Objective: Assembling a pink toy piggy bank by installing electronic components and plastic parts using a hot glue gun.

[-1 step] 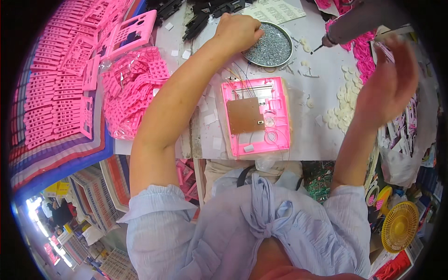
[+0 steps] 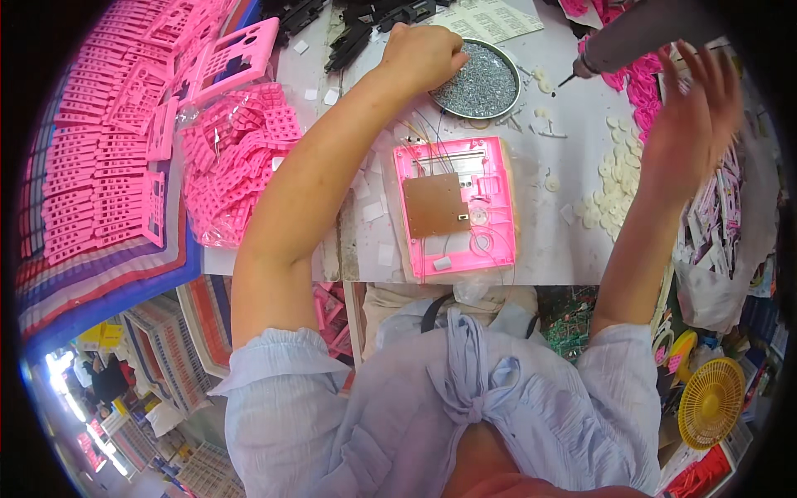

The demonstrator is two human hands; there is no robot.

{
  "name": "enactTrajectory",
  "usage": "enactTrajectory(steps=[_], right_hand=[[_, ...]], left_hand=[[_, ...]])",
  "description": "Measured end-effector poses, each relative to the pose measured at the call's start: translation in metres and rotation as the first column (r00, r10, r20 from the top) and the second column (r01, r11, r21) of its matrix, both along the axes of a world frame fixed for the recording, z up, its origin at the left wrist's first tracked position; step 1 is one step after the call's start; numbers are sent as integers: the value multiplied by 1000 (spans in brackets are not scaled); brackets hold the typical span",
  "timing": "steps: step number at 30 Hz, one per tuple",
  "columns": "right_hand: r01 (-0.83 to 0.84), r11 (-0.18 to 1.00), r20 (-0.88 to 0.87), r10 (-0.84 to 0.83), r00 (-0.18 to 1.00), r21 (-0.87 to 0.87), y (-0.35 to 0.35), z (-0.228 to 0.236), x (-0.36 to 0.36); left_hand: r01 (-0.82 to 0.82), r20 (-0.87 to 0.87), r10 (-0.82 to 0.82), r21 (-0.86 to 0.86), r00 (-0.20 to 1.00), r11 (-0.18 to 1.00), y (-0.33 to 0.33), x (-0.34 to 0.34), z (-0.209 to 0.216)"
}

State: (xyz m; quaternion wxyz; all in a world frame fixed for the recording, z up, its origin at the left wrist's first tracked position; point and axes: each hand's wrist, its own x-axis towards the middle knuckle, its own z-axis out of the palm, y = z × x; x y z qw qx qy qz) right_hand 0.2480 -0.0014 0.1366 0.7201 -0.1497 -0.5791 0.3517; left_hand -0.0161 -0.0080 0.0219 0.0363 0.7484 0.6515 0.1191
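Observation:
My left hand (image 2: 422, 56) is at the left rim of a round dish of small metal screws (image 2: 486, 81). Its fingers are curled closed, and whatever they may hold is hidden. My right hand (image 2: 697, 116) is raised at the right, blurred, with fingers spread and nothing seen in them. It is just below a dark electric screwdriver (image 2: 639, 37), whose thin bit points left. Between my arms lies a pink plastic casing (image 2: 490, 257), open side up. It holds a brown circuit board (image 2: 433, 205), thin wires and a small white piece (image 2: 442, 263).
Pink panels (image 2: 91, 166) fill a striped tray at the left, beside a bag of pink button pieces (image 2: 241, 166). Black plastic parts (image 2: 357, 37) lie at the back. Cream discs (image 2: 610, 187) are heaped at the right, near a bag of white and purple pieces (image 2: 714, 216).
My right hand has risen a little toward the electric screwdriver, and its fingers have spread. My left hand stays at the screw dish.

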Motion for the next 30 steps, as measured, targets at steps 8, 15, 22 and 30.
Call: enactTrajectory(steps=[8,15,22,30], right_hand=[[-583,691,430,722,542,-426,38,-11,-8],[-809,500,-75,835,545,-308,-90,-35,-46],[-763,559,-131,772,622,-324,-116,-50,-49],[-741,590,-86,761,643,-322,-120,-52,-49]], left_hand=[[107,400,-219,285,890,953,-119,36,34],[-14,495,-134,284,859,959,-208,68,7],[-32,521,-134,297,843,954,-213,71,12],[-31,526,-155,327,836,944,-212,68,10]])
